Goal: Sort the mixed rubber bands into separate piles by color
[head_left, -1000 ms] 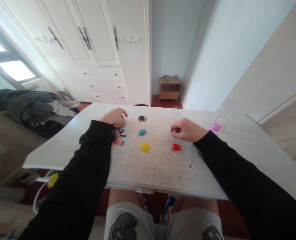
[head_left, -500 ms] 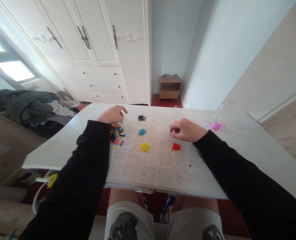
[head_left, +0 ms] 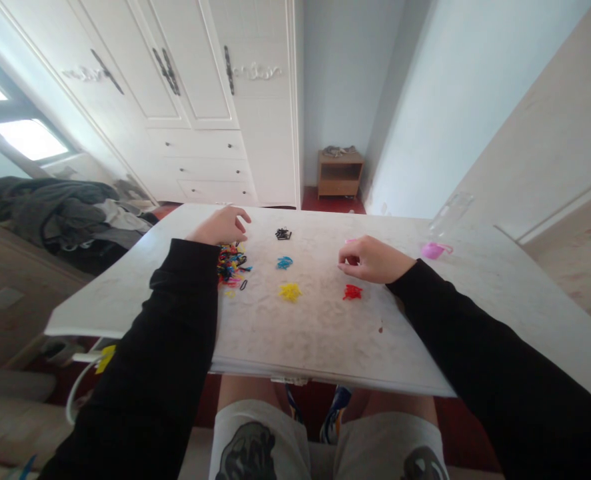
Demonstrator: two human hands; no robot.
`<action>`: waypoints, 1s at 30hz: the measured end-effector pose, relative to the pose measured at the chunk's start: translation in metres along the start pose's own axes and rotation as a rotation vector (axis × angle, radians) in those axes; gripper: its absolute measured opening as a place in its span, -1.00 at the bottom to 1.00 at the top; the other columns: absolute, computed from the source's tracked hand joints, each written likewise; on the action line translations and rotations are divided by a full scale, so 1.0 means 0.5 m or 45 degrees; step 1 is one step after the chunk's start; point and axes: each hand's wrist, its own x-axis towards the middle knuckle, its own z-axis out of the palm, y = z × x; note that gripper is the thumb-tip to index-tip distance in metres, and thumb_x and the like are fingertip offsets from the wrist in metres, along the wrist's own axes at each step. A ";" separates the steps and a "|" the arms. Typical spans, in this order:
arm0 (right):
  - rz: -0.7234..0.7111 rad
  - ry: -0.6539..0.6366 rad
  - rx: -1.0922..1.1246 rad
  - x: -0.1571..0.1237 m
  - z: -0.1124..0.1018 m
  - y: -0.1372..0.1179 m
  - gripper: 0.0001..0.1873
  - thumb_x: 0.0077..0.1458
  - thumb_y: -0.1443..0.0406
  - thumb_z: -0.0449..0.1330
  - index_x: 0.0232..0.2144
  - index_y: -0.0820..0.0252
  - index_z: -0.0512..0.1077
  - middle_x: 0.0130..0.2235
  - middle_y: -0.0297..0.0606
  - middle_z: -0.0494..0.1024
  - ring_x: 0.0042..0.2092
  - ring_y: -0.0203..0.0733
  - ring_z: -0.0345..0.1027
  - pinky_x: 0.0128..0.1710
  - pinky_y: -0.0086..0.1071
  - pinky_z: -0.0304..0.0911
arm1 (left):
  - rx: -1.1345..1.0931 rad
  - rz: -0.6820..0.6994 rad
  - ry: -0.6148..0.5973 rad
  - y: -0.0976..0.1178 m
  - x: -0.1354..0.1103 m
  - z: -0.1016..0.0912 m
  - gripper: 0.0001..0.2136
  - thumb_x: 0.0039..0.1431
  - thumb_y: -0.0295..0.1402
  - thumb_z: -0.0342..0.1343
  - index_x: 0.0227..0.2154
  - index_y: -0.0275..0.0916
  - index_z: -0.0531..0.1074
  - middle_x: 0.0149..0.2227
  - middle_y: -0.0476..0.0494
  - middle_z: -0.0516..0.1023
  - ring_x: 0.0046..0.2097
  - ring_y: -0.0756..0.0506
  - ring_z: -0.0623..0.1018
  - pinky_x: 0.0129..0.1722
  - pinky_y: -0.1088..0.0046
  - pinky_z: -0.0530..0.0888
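A mixed pile of small coloured rubber bands [head_left: 231, 263] lies on the left part of the white table [head_left: 320, 340]. My left hand [head_left: 221, 225] is at the far edge of this pile, fingers bent and apart, with nothing visible in them. To the right are small single-colour piles: black bands [head_left: 283, 234], blue bands [head_left: 284, 263], yellow bands [head_left: 290, 292] and red bands [head_left: 352, 292]. My right hand [head_left: 368, 259] is behind the red pile, its fingers curled closed; what they hold, if anything, is hidden. A bit of pink [head_left: 350, 241] shows just behind that hand.
A pink object with a loop [head_left: 434, 250] and a clear plastic container [head_left: 452, 215] are at the right of the table. Beyond the table stand a white wardrobe [head_left: 200, 100] and a small wooden cabinet [head_left: 340, 175]. Clothes [head_left: 70, 220] are heaped at the left.
My left hand has shifted slightly left and away from me, uncovering more of the mixed pile. My right hand stays almost where it was.
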 end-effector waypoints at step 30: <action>-0.339 0.175 0.053 0.001 0.018 -0.040 -0.63 0.24 0.32 0.23 0.10 0.13 0.46 0.15 -0.06 0.52 0.16 0.02 0.44 0.19 -0.04 0.38 | -1.406 0.695 -0.250 0.144 -0.030 0.170 -0.62 -0.17 -0.30 0.57 -0.32 -0.27 0.54 -0.43 0.05 0.53 -0.45 0.07 0.53 -0.39 0.54 0.51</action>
